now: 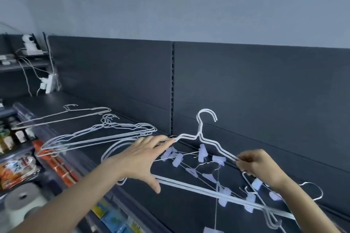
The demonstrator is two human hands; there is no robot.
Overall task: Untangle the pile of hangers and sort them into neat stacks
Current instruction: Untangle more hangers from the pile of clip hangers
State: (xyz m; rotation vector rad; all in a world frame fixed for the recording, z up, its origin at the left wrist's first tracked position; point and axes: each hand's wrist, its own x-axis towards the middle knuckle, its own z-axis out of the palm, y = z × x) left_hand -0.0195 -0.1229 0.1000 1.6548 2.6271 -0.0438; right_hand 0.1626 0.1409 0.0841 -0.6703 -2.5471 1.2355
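Left hand (144,155): extended forward and to the right from a bare forearm that enters at the lower left. Back of the hand faces up. The fingers (162,141) are stretched out and held close together, with their tips closed on a thin white wire. The thumb is spread wide, pointing down and away from the fingers.

Right hand (257,164): reaches in from the lower right on a bare forearm, wrist bent. The knuckles face up and to the left. The fingers are curled inward, and the fingertips (239,159) pinch a thin wire at the hand's upper left edge.

The two hands are well apart, at a similar height.
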